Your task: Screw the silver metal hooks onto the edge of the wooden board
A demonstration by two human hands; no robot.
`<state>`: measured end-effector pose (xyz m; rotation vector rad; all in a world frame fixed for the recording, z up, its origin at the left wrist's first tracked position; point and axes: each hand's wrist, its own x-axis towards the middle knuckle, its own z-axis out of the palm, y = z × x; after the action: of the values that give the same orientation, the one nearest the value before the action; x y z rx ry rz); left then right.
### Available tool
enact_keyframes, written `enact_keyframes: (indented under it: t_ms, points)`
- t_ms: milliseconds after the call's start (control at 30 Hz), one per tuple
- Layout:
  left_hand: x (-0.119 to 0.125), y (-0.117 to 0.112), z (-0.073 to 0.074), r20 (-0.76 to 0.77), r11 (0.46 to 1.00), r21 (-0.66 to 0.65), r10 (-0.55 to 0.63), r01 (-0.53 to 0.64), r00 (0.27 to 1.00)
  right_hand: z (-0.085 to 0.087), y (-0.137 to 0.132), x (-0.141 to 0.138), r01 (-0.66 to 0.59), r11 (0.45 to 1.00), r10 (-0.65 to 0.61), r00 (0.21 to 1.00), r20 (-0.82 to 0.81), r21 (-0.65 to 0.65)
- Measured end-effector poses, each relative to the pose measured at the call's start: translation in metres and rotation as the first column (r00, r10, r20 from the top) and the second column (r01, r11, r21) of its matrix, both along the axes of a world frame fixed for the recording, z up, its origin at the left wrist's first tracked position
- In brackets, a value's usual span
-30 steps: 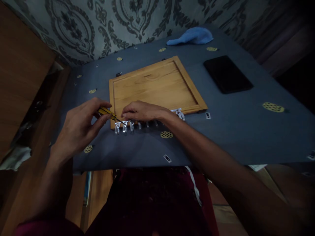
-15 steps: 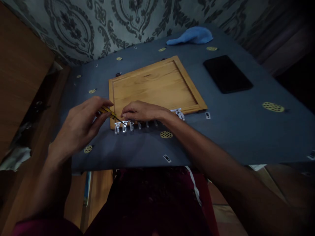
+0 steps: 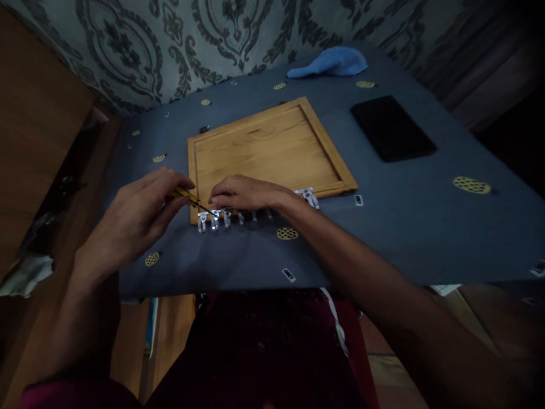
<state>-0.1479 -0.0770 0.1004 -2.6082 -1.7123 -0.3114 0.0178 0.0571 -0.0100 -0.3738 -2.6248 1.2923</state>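
My left hand (image 3: 138, 210) is closed around the yellow handle of a screwdriver (image 3: 187, 195). Its thin dark shaft slants down to the right, and the tip meets a silver hook rail (image 3: 214, 215) near the second hook from the left. That rail, with several curved hooks, lies along the near edge of a framed wooden board (image 3: 259, 147). My right hand (image 3: 242, 192) rests on this edge with its fingers curled down, closed over the rail. The hand and forearm hide part of the rail; its right end shows beyond the wrist. The fingertips' exact contact is hard to see.
A dark grey patterned cloth covers the table (image 3: 404, 227). To the board's right lies a flat black tablet-like object (image 3: 392, 128). A blue cloth (image 3: 334, 61) lies at the back by the patterned wall covering. Wooden furniture (image 3: 38, 96) stands on the left.
Almost nothing differs. My left wrist has shifted slightly to the left, while the screwdriver tip stays at the rail and my right hand holds its place.
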Motion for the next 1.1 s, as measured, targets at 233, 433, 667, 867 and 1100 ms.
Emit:
enact_keyframes:
  t_ms: [233, 433, 667, 867, 1100]
  points:
    - [0.002, 0.002, 0.0, -0.018, 0.998, -0.044, -0.044, 0.044, 0.999, 0.001, 0.0, 0.001, 0.003, 1.0, -0.003, 1.0, -0.005, -0.001]
    - [0.004, 0.002, -0.01, -0.049, 0.998, 0.061, -0.013, 0.016, 0.999, 0.001, 0.0, 0.001, -0.004, 1.0, 0.004, 1.0, -0.021, 0.004]
    - [0.007, 0.002, -0.008, 0.005, 0.999, -0.012, -0.049, 0.049, 0.999, 0.001, -0.001, 0.0, 0.007, 1.0, -0.007, 1.0, -0.008, 0.016]
    - [0.008, 0.003, -0.005, 0.024, 0.995, -0.068, -0.066, 0.068, 0.998, 0.0, 0.0, 0.001, -0.004, 1.0, 0.004, 1.0, -0.023, 0.016]
    - [0.006, 0.006, -0.004, 0.056, 0.989, -0.103, -0.099, 0.104, 0.994, 0.002, -0.001, 0.001, 0.006, 1.0, -0.006, 1.0, 0.004, 0.015]
